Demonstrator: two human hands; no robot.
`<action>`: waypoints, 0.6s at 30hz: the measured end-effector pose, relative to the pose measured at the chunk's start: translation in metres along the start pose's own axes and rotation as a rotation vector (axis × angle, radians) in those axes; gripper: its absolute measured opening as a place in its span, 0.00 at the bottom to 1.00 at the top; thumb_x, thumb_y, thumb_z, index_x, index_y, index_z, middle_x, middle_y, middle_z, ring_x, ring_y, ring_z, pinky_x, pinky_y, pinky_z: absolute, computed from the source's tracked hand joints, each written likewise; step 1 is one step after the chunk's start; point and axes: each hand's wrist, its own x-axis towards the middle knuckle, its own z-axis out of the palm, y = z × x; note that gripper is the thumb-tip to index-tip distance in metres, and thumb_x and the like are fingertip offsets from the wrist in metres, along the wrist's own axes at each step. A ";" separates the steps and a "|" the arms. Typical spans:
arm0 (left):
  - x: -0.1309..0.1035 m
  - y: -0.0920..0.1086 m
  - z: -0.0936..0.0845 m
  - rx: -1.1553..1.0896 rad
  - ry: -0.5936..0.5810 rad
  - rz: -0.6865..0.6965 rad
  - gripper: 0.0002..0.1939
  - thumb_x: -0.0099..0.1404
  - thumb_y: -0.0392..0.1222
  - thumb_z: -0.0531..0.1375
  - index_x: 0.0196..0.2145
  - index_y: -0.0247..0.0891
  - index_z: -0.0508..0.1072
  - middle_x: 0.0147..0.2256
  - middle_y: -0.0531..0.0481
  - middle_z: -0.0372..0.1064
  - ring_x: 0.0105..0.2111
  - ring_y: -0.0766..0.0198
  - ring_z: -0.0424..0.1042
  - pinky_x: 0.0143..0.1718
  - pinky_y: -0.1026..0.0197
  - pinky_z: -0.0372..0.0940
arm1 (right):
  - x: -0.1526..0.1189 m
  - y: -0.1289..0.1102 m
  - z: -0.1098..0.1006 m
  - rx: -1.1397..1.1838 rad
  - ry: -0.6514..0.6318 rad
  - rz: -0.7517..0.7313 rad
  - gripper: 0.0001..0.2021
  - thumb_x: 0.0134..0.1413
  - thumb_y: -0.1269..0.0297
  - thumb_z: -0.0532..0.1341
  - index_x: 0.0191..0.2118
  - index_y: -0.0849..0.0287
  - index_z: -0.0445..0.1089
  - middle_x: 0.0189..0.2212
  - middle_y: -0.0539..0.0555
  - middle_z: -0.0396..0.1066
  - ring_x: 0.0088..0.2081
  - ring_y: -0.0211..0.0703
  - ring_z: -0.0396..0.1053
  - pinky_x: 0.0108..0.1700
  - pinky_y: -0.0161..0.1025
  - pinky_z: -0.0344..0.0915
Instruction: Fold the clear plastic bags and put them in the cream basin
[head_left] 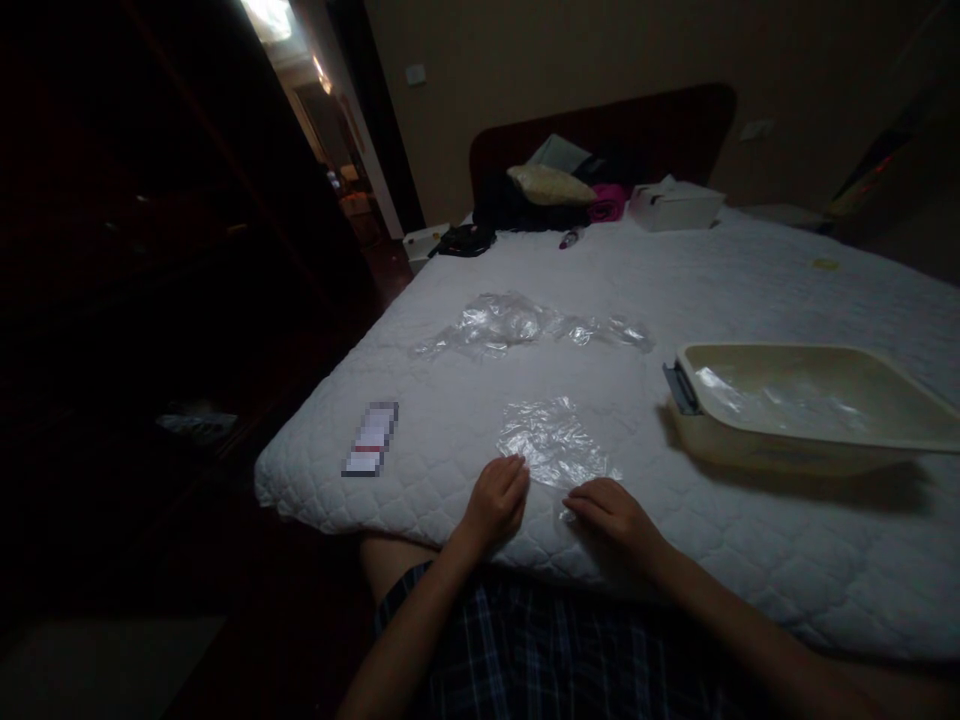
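Observation:
A clear, crinkled plastic bag (556, 440) lies spread on the white quilted bed cover just ahead of my hands. At its near left corner is my left hand (499, 495), fingers curled together on the edge of the plastic. My right hand (611, 512) is closed, its fingertips pinching a small bit of clear plastic near the bag's lower edge. Whether that bit belongs to the same bag is hard to see in the dim light. Farther up the bed rests a loose heap of clear plastic bags (506, 320).
To the right stands a cream plastic bin (795, 455) with a grey latch, shiny plastic inside. A blurred-out phone-like object (371, 440) lies left on the bed (442, 430). Pillows (551, 185), dark cloth and a white box (679, 205) sit by the headboard (675, 120).

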 end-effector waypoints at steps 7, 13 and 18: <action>0.010 0.026 0.013 -0.027 -0.001 0.115 0.15 0.58 0.32 0.52 0.44 0.32 0.67 0.42 0.38 0.68 0.46 0.54 0.66 0.46 0.49 0.65 | 0.001 0.005 -0.001 0.116 0.035 0.152 0.12 0.54 0.72 0.52 0.43 0.56 0.66 0.34 0.56 0.71 0.37 0.43 0.67 0.39 0.44 0.66; 0.012 0.031 0.026 -0.039 -0.076 0.100 0.16 0.60 0.33 0.50 0.45 0.31 0.66 0.41 0.38 0.68 0.45 0.54 0.66 0.45 0.48 0.65 | 0.002 0.012 -0.006 0.157 0.079 0.302 0.10 0.55 0.69 0.52 0.42 0.55 0.66 0.34 0.55 0.70 0.38 0.45 0.68 0.40 0.45 0.66; 0.006 0.030 0.030 -0.027 -0.058 0.148 0.16 0.60 0.32 0.50 0.46 0.30 0.66 0.42 0.38 0.68 0.46 0.54 0.66 0.45 0.49 0.65 | 0.007 0.013 -0.008 0.216 0.151 0.445 0.07 0.55 0.65 0.53 0.38 0.56 0.66 0.34 0.55 0.69 0.38 0.44 0.68 0.40 0.43 0.66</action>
